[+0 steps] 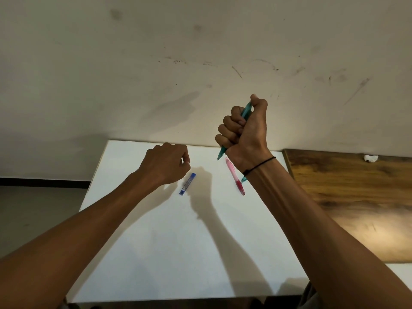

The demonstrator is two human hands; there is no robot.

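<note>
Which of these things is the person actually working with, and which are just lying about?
In hand: teal pen, gripped in the right hand; small blue tube, on the white table just beside the left hand.
Lying about: pink pen on the white table; crumpled white scrap on the wooden table.

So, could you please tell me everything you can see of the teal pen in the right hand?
The teal pen is a slim barrel of what looks like translucent teal plastic. The right hand grips it in a fist, thumb over its upper end, so most of the barrel is hidden. It is tilted, upper end leaning right, and its tapered tip pokes out below the little finger. It is held above the white table, touching only the hand.
</note>
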